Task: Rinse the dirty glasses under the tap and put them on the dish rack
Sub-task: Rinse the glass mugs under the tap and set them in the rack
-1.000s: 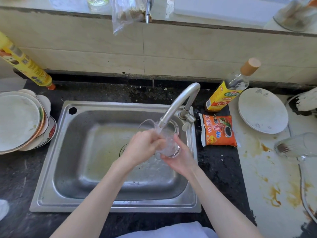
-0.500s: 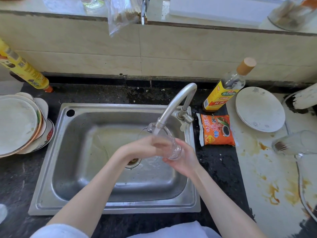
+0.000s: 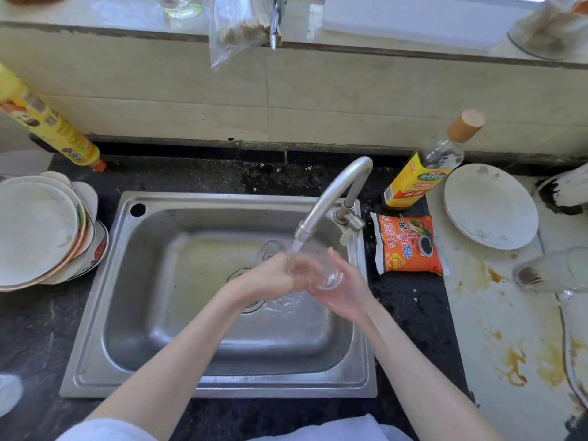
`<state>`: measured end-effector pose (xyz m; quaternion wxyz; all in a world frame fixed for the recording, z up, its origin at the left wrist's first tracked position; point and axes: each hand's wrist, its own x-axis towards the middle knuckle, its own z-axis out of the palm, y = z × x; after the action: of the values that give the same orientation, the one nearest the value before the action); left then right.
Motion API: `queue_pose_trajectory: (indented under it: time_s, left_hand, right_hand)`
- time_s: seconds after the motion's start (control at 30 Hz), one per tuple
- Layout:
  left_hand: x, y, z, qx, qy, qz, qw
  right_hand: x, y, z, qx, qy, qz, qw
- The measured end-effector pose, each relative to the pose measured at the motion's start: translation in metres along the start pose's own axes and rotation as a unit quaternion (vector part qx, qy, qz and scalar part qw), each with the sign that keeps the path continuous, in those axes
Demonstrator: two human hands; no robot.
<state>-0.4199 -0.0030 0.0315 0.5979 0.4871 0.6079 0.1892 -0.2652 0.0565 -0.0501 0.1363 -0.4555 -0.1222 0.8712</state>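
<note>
A clear drinking glass is tilted under the running steel tap, above the right side of the sink. My right hand cups the glass from the right and below, fingers curled round it. My left hand grips the glass at its mouth, and its fingers show through the wall, inside the glass. Water falls from the spout onto the glass and splashes near the drain. A second clear glass stands in the sink just behind my left hand. Another glass lies on its side on the right counter.
A stack of dirty plates sits left of the sink beside a yellow bottle. Right of the tap are a yellow-labelled bottle, an orange sauce packet and a white plate on a stained white surface.
Both hands and the glass have stayed under the tap. My left hand has turned slightly at the mouth of the glass while water keeps running.
</note>
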Motion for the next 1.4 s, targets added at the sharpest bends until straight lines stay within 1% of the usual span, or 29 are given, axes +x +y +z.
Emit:
queue_pose_trajectory:
  time_s: [0.03, 0.07, 0.1, 0.13, 0.17, 0.2, 0.27, 0.33, 0.43, 0.47, 0.5, 0.6, 0.67, 0.73, 0.77, 0.8, 0.83, 0.87, 0.9, 0.93, 0.97, 1.03, 1.07, 1.13, 1.2, 1.23, 1.33, 1.37, 1.4]
  left_hand:
    - [0.000, 0.004, 0.001, 0.045, -0.029, 0.002, 0.999]
    - [-0.001, 0.012, 0.003, 0.145, -0.068, 0.000, 0.987]
    - [-0.003, 0.021, 0.007, 0.273, -0.100, -0.013, 0.957]
    - [-0.003, 0.028, 0.012, 0.387, -0.102, -0.023, 0.916]
    - [-0.002, 0.033, 0.016, 0.458, -0.088, -0.007, 0.884]
    - [-0.002, 0.035, 0.018, 0.483, -0.072, 0.015, 0.873]
    - [-0.001, 0.031, 0.015, 0.451, -0.034, 0.047, 0.891]
    - [0.001, 0.023, 0.011, 0.395, 0.022, 0.075, 0.915]
    - [0.001, 0.022, 0.016, 0.378, 0.101, 0.082, 0.917]
    - [0.002, 0.024, 0.017, 0.381, 0.100, 0.075, 0.916]
    - [0.003, 0.025, 0.018, 0.382, 0.073, 0.057, 0.920]
    - [0.003, 0.031, 0.016, 0.365, -0.077, -0.027, 0.928]
    - [0.004, 0.027, 0.015, 0.359, -0.120, -0.064, 0.923]
    - [0.004, 0.019, 0.008, 0.346, -0.089, -0.052, 0.933]
    - [0.004, 0.015, 0.003, 0.299, -0.056, -0.046, 0.952]
    - [0.004, 0.012, -0.002, 0.219, -0.019, -0.044, 0.975]
    - [0.004, 0.011, -0.005, 0.138, 0.014, -0.039, 0.990]
    - [0.003, 0.012, -0.006, 0.090, 0.042, -0.027, 0.995]
    - [0.003, 0.012, -0.004, 0.087, 0.058, -0.014, 0.994]
    - [0.006, 0.010, -0.003, 0.122, 0.061, 0.004, 0.991]
    - [0.008, 0.008, -0.001, 0.188, 0.051, 0.027, 0.980]
    - [0.006, 0.011, 0.003, 0.347, 0.003, 0.043, 0.937]
    - [0.005, 0.012, 0.002, 0.383, -0.011, 0.038, 0.923]
    - [0.002, 0.017, 0.000, 0.404, -0.005, 0.043, 0.914]
    - [-0.002, 0.016, 0.002, 0.395, 0.043, 0.060, 0.916]
    - [-0.003, 0.014, 0.003, 0.372, 0.079, 0.063, 0.923]
    - [0.000, 0.005, 0.007, 0.258, 0.203, 0.029, 0.944]
    - [0.001, 0.003, 0.007, 0.217, 0.223, 0.013, 0.950]
    - [0.001, 0.002, 0.008, 0.191, 0.218, 0.003, 0.957]
  right_hand:
    - [0.000, -0.001, 0.001, -0.002, 0.007, 0.014, 1.000]
    - [-0.002, -0.002, 0.004, -0.001, 0.017, 0.033, 0.999]
    - [-0.001, -0.002, 0.002, -0.002, 0.021, 0.052, 0.998]
    - [-0.001, -0.003, 0.002, -0.008, 0.022, 0.064, 0.998]
    - [0.000, -0.004, 0.001, -0.010, 0.000, 0.073, 0.997]
    - [-0.004, -0.004, 0.004, -0.017, 0.000, 0.083, 0.996]
    - [-0.007, -0.002, -0.001, -0.034, -0.015, 0.089, 0.995]
    - [-0.011, 0.001, -0.003, 0.008, -0.029, 0.080, 0.996]
    - [-0.002, 0.010, -0.011, 0.086, -0.050, 0.040, 0.994]
    - [0.000, 0.012, -0.010, 0.085, -0.056, 0.031, 0.994]
    - [-0.001, 0.011, -0.007, 0.070, -0.053, 0.027, 0.996]
    - [-0.008, -0.001, 0.004, 0.012, -0.044, 0.063, 0.997]
    - [-0.011, -0.003, 0.005, -0.001, -0.019, 0.078, 0.997]
    - [-0.014, 0.001, 0.008, 0.028, -0.035, 0.082, 0.996]
    - [-0.012, 0.004, 0.006, 0.050, -0.055, 0.075, 0.994]
    - [-0.012, 0.007, 0.004, 0.067, -0.074, 0.070, 0.993]
    - [-0.011, 0.009, 0.001, 0.070, -0.086, 0.063, 0.992]
    - [-0.010, 0.009, -0.002, 0.059, -0.094, 0.057, 0.992]
    - [-0.007, 0.010, -0.004, 0.048, -0.102, 0.049, 0.992]
    - [-0.005, 0.010, -0.005, 0.044, -0.101, 0.045, 0.993]
    - [-0.004, 0.009, -0.005, 0.040, -0.099, 0.050, 0.993]
    - [-0.005, 0.006, -0.005, 0.025, -0.097, 0.087, 0.991]
    - [-0.006, 0.005, -0.006, 0.006, -0.093, 0.113, 0.989]
    - [-0.011, 0.003, -0.009, -0.044, -0.100, 0.143, 0.984]
    - [-0.017, 0.004, -0.006, -0.090, -0.095, 0.138, 0.982]
    - [-0.018, 0.004, -0.004, -0.083, -0.070, 0.131, 0.985]
    - [-0.016, 0.007, 0.000, 0.027, 0.008, 0.080, 0.996]
    - [-0.013, 0.008, -0.001, 0.036, 0.021, 0.072, 0.997]
    - [-0.012, 0.008, 0.001, 0.030, 0.025, 0.067, 0.997]
